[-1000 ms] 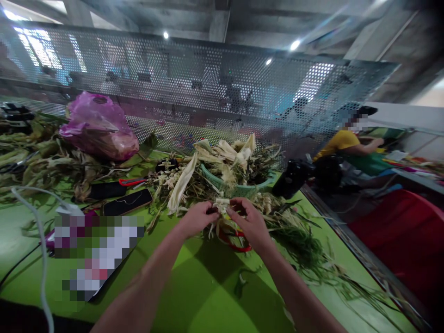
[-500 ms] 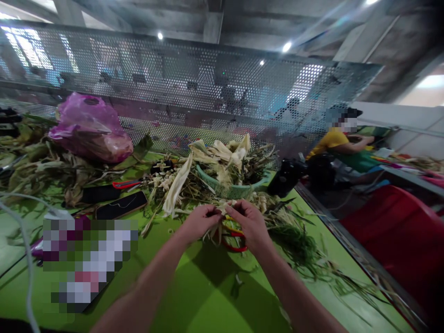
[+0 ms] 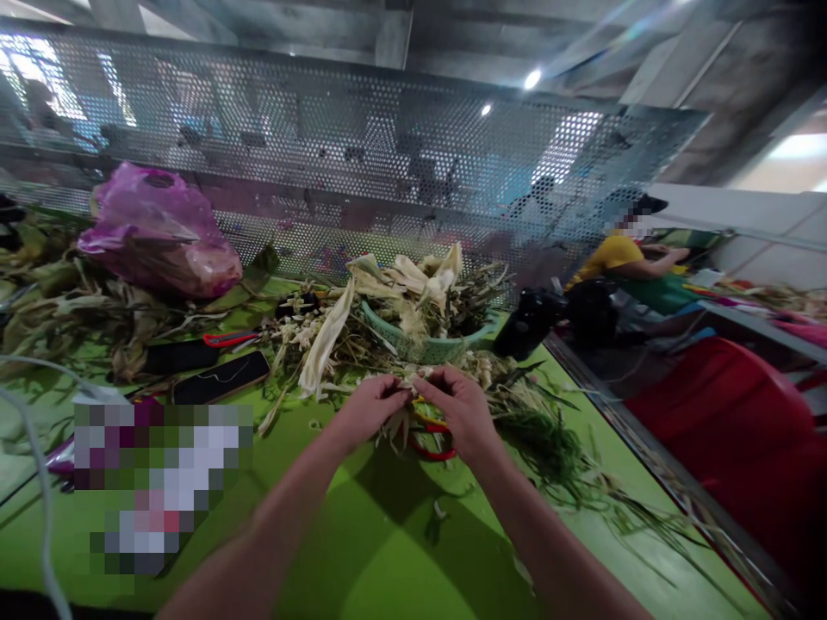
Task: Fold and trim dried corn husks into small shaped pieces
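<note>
My left hand [image 3: 376,403] and my right hand [image 3: 454,398] meet over the green table [image 3: 388,551], fingertips pinched close together. Between them is a small pale piece of dried husk [image 3: 407,376], partly covered by the fingers. Just below the hands lie scissors with red and yellow handles [image 3: 432,449], partly hidden by the right hand. Loose pale husk strips [image 3: 393,426] hang or lie under the left fingers; which of the two I cannot tell. Behind the hands stands a green plastic basket [image 3: 426,346] heaped with dried husks [image 3: 413,280].
At the left are a purple plastic bag [image 3: 161,232], a dark phone [image 3: 220,379], a red cutter [image 3: 223,339] and a white cable [image 3: 42,482]. Green fibres [image 3: 549,448] and a black bottle-like object [image 3: 526,323] lie right. A person in yellow [image 3: 613,256] sits beyond a red chair [image 3: 724,422].
The camera view has shifted slightly, so everything sits a little higher and further left. Both hands stay together on the pale husk piece, with only slight finger movement.
</note>
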The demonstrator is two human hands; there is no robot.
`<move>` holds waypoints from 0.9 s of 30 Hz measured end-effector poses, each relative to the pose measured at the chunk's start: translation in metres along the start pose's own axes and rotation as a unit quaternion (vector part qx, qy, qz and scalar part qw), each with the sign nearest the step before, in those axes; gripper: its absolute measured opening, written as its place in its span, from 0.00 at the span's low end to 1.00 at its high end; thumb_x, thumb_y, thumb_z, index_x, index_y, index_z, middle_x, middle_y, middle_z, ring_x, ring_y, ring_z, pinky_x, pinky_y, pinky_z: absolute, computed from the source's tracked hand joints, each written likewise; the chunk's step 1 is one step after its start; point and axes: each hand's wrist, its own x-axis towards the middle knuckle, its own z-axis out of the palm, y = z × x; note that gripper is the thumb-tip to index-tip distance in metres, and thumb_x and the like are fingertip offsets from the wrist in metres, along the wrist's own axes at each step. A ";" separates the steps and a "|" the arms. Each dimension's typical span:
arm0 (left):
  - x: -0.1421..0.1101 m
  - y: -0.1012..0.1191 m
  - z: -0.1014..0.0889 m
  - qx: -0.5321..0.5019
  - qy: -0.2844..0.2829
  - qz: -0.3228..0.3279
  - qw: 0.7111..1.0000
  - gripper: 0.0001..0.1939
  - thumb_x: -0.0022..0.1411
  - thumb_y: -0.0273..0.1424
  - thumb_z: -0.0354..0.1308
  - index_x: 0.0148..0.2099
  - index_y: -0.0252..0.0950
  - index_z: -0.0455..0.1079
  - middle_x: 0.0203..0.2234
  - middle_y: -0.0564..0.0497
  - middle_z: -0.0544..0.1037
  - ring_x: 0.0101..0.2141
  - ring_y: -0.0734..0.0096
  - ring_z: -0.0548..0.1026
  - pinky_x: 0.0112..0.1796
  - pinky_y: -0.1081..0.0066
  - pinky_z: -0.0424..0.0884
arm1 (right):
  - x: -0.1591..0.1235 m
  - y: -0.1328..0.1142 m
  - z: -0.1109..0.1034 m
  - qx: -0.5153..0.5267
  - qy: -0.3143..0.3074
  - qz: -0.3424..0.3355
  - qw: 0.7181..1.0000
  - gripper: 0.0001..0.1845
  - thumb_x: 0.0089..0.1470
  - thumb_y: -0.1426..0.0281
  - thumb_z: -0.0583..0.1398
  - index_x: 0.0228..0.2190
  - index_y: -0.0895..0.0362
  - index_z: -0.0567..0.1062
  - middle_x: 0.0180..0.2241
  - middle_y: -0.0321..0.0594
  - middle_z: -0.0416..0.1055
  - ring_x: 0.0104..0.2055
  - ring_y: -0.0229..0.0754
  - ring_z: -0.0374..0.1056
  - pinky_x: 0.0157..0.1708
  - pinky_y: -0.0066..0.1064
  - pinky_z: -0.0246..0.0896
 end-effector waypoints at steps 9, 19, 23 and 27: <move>0.000 -0.004 0.013 0.032 0.074 0.041 0.996 0.10 0.56 0.36 0.56 0.31 0.33 0.67 0.25 0.53 0.70 0.28 0.73 0.64 0.30 0.73 0.60 | -0.003 -0.002 0.004 -0.007 0.028 -0.002 1.000 0.15 0.43 0.59 0.66 0.26 0.58 0.73 0.24 0.34 0.67 0.27 0.36 0.61 0.29 0.28 0.57; -0.004 0.010 0.011 -0.214 0.086 -0.037 0.972 0.17 0.48 0.37 0.65 0.38 0.33 0.69 0.31 0.51 0.75 0.29 0.74 0.70 0.34 0.72 0.67 | -0.002 -0.002 0.004 0.133 -0.034 0.075 0.988 0.15 0.42 0.61 0.67 0.31 0.57 0.74 0.30 0.37 0.74 0.29 0.38 0.67 0.33 0.32 0.63; -0.003 0.006 0.006 -0.177 0.084 -0.002 0.981 0.18 0.48 0.36 0.65 0.40 0.33 0.69 0.34 0.49 0.75 0.33 0.72 0.71 0.36 0.72 0.67 | -0.001 0.001 0.004 0.097 -0.019 0.054 0.994 0.14 0.42 0.61 0.66 0.28 0.58 0.73 0.26 0.36 0.71 0.29 0.37 0.64 0.31 0.30 0.61; 0.001 0.001 0.001 -0.091 0.087 0.019 0.992 0.15 0.53 0.38 0.61 0.39 0.33 0.71 0.33 0.49 0.76 0.33 0.71 0.70 0.37 0.72 0.65 | -0.001 0.000 0.004 0.042 -0.020 0.025 0.999 0.13 0.44 0.61 0.65 0.28 0.58 0.73 0.25 0.36 0.69 0.29 0.38 0.62 0.31 0.30 0.58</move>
